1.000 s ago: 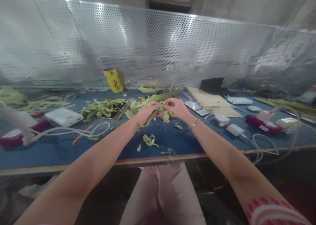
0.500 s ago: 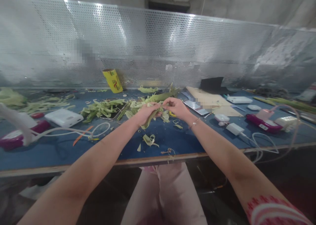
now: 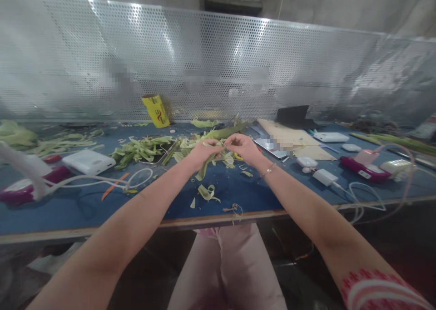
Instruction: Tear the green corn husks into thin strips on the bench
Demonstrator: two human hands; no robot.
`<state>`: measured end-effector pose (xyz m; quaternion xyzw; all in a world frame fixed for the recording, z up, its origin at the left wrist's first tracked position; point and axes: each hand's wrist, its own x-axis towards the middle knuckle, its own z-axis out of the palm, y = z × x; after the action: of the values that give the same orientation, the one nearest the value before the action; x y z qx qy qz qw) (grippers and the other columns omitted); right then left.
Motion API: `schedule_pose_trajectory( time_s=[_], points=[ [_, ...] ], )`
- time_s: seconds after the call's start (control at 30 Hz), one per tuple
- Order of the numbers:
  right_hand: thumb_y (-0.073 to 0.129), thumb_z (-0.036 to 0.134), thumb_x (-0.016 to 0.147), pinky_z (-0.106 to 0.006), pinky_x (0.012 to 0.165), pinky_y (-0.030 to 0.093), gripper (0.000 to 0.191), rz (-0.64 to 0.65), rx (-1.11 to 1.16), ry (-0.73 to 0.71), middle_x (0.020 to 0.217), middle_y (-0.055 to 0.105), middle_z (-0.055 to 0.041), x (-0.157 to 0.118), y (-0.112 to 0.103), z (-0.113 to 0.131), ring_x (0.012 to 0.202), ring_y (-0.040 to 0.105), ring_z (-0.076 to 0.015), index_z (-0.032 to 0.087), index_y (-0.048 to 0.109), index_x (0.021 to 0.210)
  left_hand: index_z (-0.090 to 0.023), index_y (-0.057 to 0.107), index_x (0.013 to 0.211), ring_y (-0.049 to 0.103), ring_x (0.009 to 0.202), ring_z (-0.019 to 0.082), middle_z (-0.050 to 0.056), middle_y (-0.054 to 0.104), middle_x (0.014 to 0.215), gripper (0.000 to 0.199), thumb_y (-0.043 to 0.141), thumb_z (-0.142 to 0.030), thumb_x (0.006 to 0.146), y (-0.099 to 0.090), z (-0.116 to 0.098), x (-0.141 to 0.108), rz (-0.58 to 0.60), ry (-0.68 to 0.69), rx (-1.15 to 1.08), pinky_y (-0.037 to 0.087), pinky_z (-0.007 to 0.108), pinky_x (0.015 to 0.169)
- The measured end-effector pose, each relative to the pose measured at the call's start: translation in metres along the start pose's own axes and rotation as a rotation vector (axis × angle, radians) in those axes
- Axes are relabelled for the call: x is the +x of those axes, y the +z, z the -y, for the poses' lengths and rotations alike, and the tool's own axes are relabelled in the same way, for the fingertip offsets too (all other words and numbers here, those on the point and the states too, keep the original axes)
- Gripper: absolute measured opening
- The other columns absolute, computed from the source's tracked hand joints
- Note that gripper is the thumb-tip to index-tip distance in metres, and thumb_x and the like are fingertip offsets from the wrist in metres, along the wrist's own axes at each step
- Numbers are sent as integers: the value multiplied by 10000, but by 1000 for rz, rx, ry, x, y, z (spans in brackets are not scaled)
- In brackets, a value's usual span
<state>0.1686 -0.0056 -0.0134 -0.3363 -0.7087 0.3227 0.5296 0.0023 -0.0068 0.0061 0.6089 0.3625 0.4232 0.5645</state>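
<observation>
Above the middle of the blue table, my left hand [image 3: 205, 153] is closed round a pale green strip of husk [image 3: 203, 171], whose end hangs down below the fingers. My right hand [image 3: 242, 148], with a thin bracelet at the wrist, pinches close to the left fingertips at the strip's other end. What exactly sits between the right fingers is too small to make out. A longer green husk [image 3: 228, 131] lies just behind both hands, amid loose scraps. Nearer the table edge rests a curled peeling [image 3: 207, 193]. To the left is a heap of husk strips [image 3: 143, 149] on a dark tray.
A yellow cardboard tube [image 3: 156, 111] stands by the perforated metal screen [image 3: 184, 56]. On the right lie a phone [image 3: 270, 147], brown card [image 3: 306, 142], a white charger [image 3: 325, 177] and a purple power strip [image 3: 364, 170]. A white box [image 3: 89, 162] and cables lie left.
The hands stay together at nearly the same spot, with small finger movements. The hanging strip has shifted slightly, and the view has moved a little.
</observation>
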Motion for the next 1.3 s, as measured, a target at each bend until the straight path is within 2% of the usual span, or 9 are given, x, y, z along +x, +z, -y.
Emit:
schedule_pose_trajectory(
  time_s=[0.17, 0.27, 0.37, 0.47, 0.63, 0.8, 0.9, 1.13, 1.3],
  points=[
    [614, 339, 721, -298, 755, 474, 240, -45, 25, -39, 854, 633, -32, 2, -1, -4, 774, 581, -128, 183, 603, 903, -103, 591, 666, 497, 441, 43, -10, 554, 536, 117, 691, -135, 615, 1, -6, 1, -61, -109, -121, 420, 172, 458],
    [579, 272, 745, -318, 766, 471, 250, -20, -195, -39, 922, 632, -55, 3, -6, -11, 820, 583, -145, 187, 602, 978, -100, 585, 650, 505, 443, 43, -9, 559, 546, 107, 683, -128, 615, -5, -5, 5, -110, -90, -174, 415, 166, 449],
    [625, 193, 692, -348, 785, 449, 154, 170, -549, -71, 849, 636, -64, 2, -7, -20, 790, 572, -167, 169, 657, 841, -106, 571, 616, 517, 453, 47, -14, 559, 545, 155, 717, -140, 574, -13, 0, 9, -163, -23, -180, 424, 166, 461],
    [635, 119, 664, -343, 798, 427, 83, 341, -727, -159, 766, 633, -63, 0, 1, -25, 780, 562, -176, 157, 667, 731, -108, 560, 588, 510, 455, 42, -25, 539, 522, 215, 757, -171, 529, -20, 5, 14, -191, 8, -149, 429, 165, 480],
    [591, 94, 700, -305, 735, 414, 77, 305, -796, -100, 724, 614, -60, -2, 13, -20, 715, 543, -157, 151, 637, 675, -113, 591, 597, 498, 450, 41, -27, 557, 529, 222, 773, -204, 509, -23, 11, 19, -246, 2, -82, 415, 171, 475],
    [555, 176, 741, -271, 661, 398, 84, 104, -666, 3, 682, 598, -26, -2, 9, -2, 654, 527, -135, 160, 602, 674, -118, 611, 610, 495, 447, 50, -26, 563, 525, 200, 764, -210, 518, -24, 13, 20, -270, 9, -44, 406, 182, 474],
    [533, 260, 763, -263, 618, 394, 115, 2, -505, -4, 651, 584, -1, -3, 6, 5, 602, 511, -123, 175, 575, 698, -120, 607, 592, 504, 464, 62, -18, 564, 525, 186, 753, -218, 532, -21, 13, 19, -265, 25, -5, 399, 190, 475],
    [536, 362, 769, -266, 640, 441, 167, -118, 32, -25, 628, 556, 22, -3, 12, 5, 603, 533, -110, 200, 494, 771, -127, 597, 576, 497, 488, 70, -11, 554, 519, 132, 697, -213, 582, -12, 13, 15, -220, 25, 32, 412, 205, 509],
    [588, 398, 736, -204, 452, 342, 231, -162, 337, 44, 678, 577, 22, -3, 8, 15, 483, 427, -61, 212, 454, 762, -129, 577, 566, 488, 478, 79, -14, 529, 498, 182, 712, -252, 567, -12, 12, 11, -208, 10, 50, 420, 225, 516]
  ],
)
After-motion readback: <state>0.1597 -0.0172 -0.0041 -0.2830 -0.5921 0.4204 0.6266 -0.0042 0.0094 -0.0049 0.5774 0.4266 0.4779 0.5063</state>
